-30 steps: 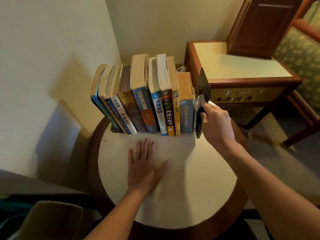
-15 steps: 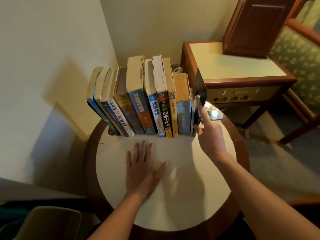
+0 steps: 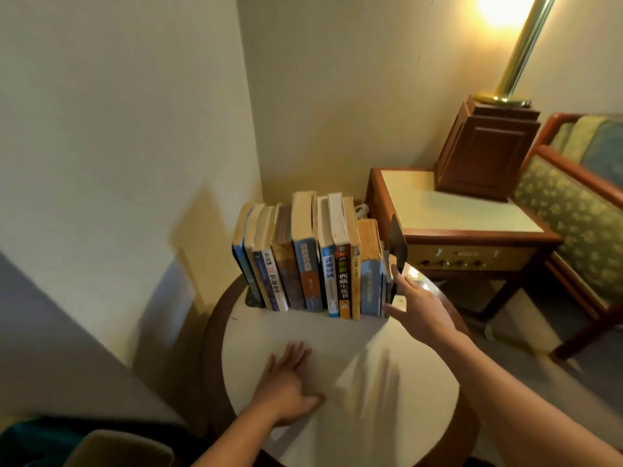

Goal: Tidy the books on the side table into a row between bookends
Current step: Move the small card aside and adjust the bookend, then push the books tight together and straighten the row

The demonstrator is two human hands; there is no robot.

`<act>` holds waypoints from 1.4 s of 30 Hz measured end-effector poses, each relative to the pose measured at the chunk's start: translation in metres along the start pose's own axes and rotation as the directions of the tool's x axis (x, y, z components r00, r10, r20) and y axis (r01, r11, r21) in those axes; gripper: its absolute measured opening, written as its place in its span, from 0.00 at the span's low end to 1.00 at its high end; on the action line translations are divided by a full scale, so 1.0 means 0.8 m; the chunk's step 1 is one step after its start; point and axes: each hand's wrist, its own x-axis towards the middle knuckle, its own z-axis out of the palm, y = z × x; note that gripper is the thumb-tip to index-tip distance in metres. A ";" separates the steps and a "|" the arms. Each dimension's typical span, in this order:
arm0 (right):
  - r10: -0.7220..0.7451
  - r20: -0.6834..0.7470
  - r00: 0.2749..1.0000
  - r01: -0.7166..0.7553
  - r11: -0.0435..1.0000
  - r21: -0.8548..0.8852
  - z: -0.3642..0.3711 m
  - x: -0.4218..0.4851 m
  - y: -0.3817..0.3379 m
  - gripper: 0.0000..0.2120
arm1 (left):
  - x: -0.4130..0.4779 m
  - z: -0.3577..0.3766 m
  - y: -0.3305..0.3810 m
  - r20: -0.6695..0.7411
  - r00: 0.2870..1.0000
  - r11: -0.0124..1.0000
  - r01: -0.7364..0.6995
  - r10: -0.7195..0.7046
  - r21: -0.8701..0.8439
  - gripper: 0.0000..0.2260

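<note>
The row of worn, yellow-edged paperback books stood upright at the back of the round cream-topped side table with a dark wooden rim, its leftmost volumes leaning a little leftward. At the right end of the row stood the thin dark sheet-metal bookend, and the right hand reached to it with fingers straight and curled round nothing, forefinger at the plate's lower edge and thumb near the foot of the last book. Whether the fingertips pressed or only brushed could not quite be told. The left hand lay flat, palm down, in front of the row, its fingers blurred. The books looked stiff and, taken together, fairly heavy, likely to slide as one block on the smooth top. The plate looked light, rigid and apt to skid, so it was best pushed low on the upright, near the bend. Its foot was hidden behind hand and books. At the left end of the row only the dark base of the other bookend showed. The thin items between the last blue book and the plate were hard to make out.
</note>
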 end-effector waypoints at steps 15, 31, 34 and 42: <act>-0.435 0.031 0.900 0.434 0.884 -0.173 -0.125 -0.044 -0.141 0.36 | -0.058 -0.034 0.019 -0.700 0.604 0.735 -0.262 -0.381 -0.625 0.38; -0.513 0.328 0.793 0.595 0.770 -0.233 -0.005 0.202 -0.301 0.39 | 0.125 -0.108 0.000 -0.701 0.214 0.418 -0.673 -0.681 -0.611 0.40; -0.456 0.368 0.810 0.551 0.806 -0.214 0.012 0.226 -0.314 0.39 | 0.143 -0.111 0.003 -0.710 0.123 0.475 -0.662 -0.694 -0.579 0.38; -0.468 0.429 0.773 0.607 0.743 -0.282 0.034 0.248 -0.321 0.37 | 0.175 -0.126 0.012 -0.661 -0.059 0.585 -0.530 -0.748 -0.614 0.43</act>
